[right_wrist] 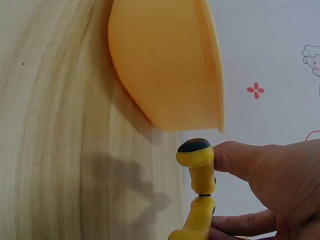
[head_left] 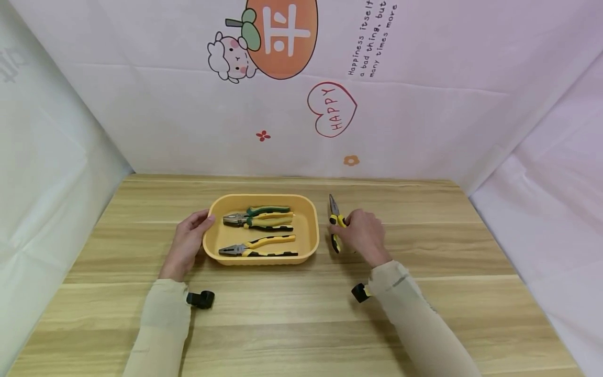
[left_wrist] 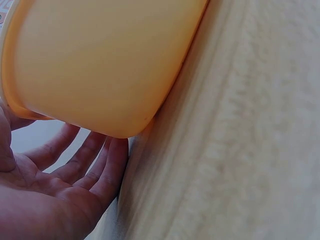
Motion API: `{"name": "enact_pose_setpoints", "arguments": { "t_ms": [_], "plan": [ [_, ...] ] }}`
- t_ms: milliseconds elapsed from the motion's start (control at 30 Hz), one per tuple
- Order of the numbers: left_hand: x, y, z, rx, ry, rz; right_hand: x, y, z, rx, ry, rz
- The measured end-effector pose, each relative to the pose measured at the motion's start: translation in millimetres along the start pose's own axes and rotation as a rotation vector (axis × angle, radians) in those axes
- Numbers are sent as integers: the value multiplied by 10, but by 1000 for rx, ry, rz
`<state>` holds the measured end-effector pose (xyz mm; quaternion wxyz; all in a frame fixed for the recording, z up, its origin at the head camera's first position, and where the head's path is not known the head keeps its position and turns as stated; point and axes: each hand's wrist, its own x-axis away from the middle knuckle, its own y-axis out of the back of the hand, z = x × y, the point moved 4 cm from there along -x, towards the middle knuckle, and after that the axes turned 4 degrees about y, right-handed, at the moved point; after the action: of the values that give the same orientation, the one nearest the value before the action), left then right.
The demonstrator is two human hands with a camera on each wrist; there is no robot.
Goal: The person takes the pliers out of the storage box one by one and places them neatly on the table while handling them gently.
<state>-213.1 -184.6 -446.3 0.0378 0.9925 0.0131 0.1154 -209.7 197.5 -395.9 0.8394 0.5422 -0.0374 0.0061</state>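
A yellow plastic bin (head_left: 307,225) stands on the table. My left hand (head_left: 187,242) holds its left end, thumb over the rim and fingers against the outer wall; the left wrist view shows those fingers (left_wrist: 112,167) under the bin's side. Inside lie green-and-yellow combination pliers (head_left: 258,218) at the back and yellow-and-black combination pliers (head_left: 256,246) at the front, both with jaws to the left. Right of the bin, my right hand (head_left: 365,233) grips needle-nose pliers (head_left: 335,207) by their yellow-and-black handles (right_wrist: 201,172), the tip pointing away from me.
The wood-grain table (head_left: 282,324) reaches back to a white printed cloth (head_left: 414,125), and cloth also hangs at both sides. A small black wrist device (head_left: 201,299) sits at my left cuff, another black device (head_left: 360,293) at the right cuff.
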Motion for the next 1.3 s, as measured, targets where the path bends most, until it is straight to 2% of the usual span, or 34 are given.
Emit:
{"name": "enact_pose_setpoints", "arguments": {
  "t_ms": [633,1300],
  "plan": [
    [-16,4,21,4,-14,-22,-120,-180,-30,41,-77,72],
    [-26,-3,37,10,-3,-8,-168,-267,-55,48,-60,38]
  ]
}}
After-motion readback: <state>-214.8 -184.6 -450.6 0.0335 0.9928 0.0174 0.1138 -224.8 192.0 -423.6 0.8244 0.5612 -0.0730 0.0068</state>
